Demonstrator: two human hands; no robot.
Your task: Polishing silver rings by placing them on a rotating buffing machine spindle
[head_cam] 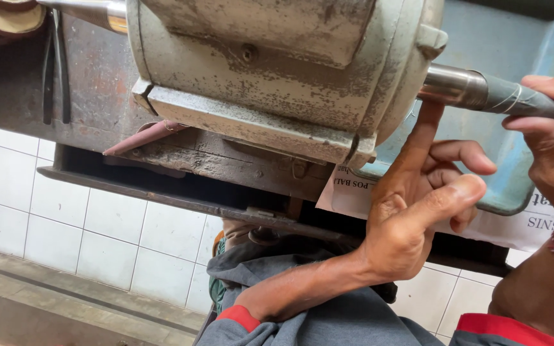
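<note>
A worn pale-green motor sits on a rusty mount and fills the upper view. From its right end a shiny steel collar leads into a tapered grey spindle with a thin pale thread wound around it. My right hand is curled over the spindle's far end at the right edge. My left hand is below the shaft with its fingers apart. Its index finger points up and touches the underside of the collar, and the thumb is stretched out to the right.
A blue metal tray stands behind the spindle, with a printed white paper under it. The motor's left shaft carries a tan wheel. A dark steel bench frame runs above a white tiled wall.
</note>
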